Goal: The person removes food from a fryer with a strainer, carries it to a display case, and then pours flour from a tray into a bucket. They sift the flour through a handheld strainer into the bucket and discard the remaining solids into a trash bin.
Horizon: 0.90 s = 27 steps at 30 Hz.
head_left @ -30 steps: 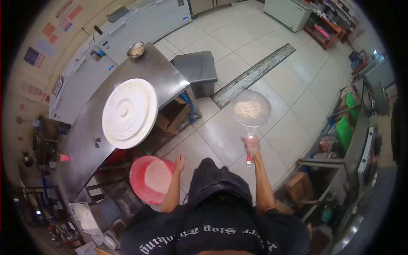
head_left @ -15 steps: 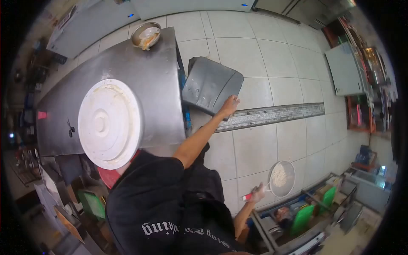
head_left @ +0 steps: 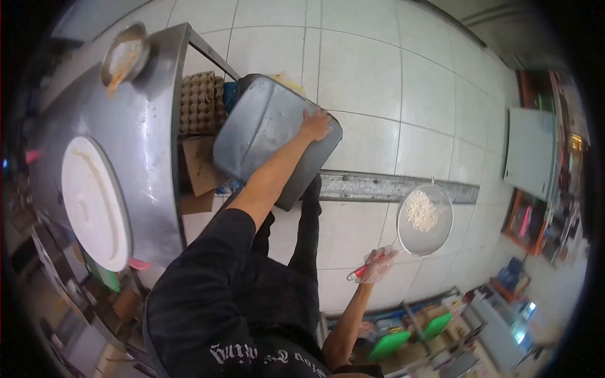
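My left hand (head_left: 316,124) lies on the dark grey plastic bin (head_left: 265,126), near its edge, fingers stretched out across the surface. The bin stands tilted on the floor beside the metal table. My right hand (head_left: 379,263), in a thin clear plastic glove, is closed round the red handle of a fine-mesh strainer (head_left: 438,234). Small pale pieces (head_left: 421,211) lie heaped in the strainer, which is held out over the tiled floor.
A steel table (head_left: 151,113) carries a metal bowl (head_left: 142,60) and a round white lid (head_left: 94,201). Egg trays (head_left: 198,101) and cardboard sit beneath it. A floor drain grate (head_left: 359,187) crosses the tiles. Shelving with green boards (head_left: 391,345) stands at lower right.
My left hand has shifted from the bin's lower edge onto its upper surface, and the bin appears turned. The view has swung; the strainer remains in my right hand.
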### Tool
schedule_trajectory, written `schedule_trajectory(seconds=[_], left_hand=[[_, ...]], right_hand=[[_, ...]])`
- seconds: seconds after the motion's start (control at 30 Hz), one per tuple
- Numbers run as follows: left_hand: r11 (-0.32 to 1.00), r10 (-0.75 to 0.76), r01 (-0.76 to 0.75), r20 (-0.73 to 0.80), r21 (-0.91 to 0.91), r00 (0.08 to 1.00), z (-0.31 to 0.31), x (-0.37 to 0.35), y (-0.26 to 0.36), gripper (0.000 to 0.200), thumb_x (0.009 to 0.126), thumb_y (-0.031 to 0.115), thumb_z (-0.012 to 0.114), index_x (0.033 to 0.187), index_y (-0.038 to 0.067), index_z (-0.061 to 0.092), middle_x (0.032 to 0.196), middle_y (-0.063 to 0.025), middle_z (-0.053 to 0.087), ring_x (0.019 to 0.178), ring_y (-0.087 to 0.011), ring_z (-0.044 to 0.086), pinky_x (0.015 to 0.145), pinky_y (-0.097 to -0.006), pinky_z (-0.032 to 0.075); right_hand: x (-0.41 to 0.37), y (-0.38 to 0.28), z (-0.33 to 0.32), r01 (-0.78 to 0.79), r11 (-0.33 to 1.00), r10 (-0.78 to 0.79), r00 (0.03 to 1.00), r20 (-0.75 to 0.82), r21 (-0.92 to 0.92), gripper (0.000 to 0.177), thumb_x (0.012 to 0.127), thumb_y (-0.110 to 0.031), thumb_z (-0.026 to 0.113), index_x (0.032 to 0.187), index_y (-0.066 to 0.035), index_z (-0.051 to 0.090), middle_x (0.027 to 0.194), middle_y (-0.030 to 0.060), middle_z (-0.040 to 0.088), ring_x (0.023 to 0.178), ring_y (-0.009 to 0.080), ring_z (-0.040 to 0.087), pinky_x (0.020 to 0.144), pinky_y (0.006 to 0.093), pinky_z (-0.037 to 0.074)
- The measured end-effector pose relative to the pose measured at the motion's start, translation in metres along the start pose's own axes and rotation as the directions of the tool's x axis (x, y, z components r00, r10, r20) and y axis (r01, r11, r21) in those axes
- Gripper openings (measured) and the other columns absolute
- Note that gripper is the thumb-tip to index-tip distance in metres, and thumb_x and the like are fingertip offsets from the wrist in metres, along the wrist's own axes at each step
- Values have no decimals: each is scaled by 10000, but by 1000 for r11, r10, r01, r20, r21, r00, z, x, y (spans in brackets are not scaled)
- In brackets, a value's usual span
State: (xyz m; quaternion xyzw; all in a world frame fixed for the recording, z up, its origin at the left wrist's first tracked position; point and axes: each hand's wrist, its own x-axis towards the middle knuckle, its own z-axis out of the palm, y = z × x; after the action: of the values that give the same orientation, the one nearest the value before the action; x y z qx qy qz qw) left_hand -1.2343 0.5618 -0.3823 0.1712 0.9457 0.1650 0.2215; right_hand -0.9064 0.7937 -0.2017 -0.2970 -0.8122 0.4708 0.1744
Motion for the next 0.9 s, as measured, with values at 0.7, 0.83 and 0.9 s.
schedule_trajectory(seconds=[0.7,0.83,0.9], left_hand=[[945,-186,18,-491,-327,851,-104,-283,85,281,776,220,510,983,31,495,1052,-122,453,1163,-286,357,1016,-535,37],[929,-233,53,-470,-366,851,-101,-321,94,293,775,238,512,980,28,502,1040,-110,458,1177,-281,343,1025,-512,47],[911,-252,57,-441,-409,861,-103,-333,98,292,778,238,509,973,21,512,1060,-111,461,1197,-284,323,1032,-492,69]], right_hand=[[121,-3,211,879,476,-463,270,844,-20,241,792,-69,409,1026,-28,444,995,200,516,707,356,564,627,401,474],[78,-32,230,776,628,-300,315,900,-62,221,762,-30,409,980,-37,446,934,189,481,765,343,558,653,393,477],[61,-51,225,725,668,-188,384,904,-168,227,753,-16,405,970,-37,468,956,201,457,821,346,547,673,395,473]])
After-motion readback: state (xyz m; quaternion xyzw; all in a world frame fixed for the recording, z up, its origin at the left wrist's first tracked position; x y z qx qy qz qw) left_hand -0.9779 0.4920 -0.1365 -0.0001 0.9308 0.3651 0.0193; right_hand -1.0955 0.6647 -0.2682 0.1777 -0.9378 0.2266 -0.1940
